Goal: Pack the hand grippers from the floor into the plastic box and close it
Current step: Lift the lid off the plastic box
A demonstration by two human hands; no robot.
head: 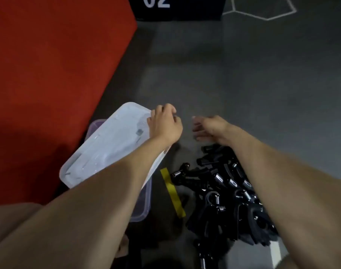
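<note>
A person crouches over a grey floor (243, 84), both bare forearms reaching forward. To the left a red mat (49, 74) runs in a long diagonal edge from the top of the scene down toward the plastic box (144, 202), which sits just beside that edge. Beyond the hands the grey surface lies open up to a dark block marked "02" (175, 6) and a white hexagon outline (262, 10) painted at the far end.

The box is clear with a faint purple tint, and only its near wall and a far corner show. A frosted lid (107, 144) lies tilted across its top, skewed so that corners overhang the rim. The left hand (164, 123) grips the lid at its far right corner, fingers curled over the edge.

The right hand (208, 128) hovers above the floor just beside the left, motion-blurred, fingers loosely bent toward the lid corner, and it holds nothing that can be made out.

Under the right forearm the hand grippers (224, 191) lie in a black heap on the floor, steel springs glinting among the handles, none visible inside the box. A strip of yellow tape (172, 191) is stuck to the floor between the box and the heap.
</note>
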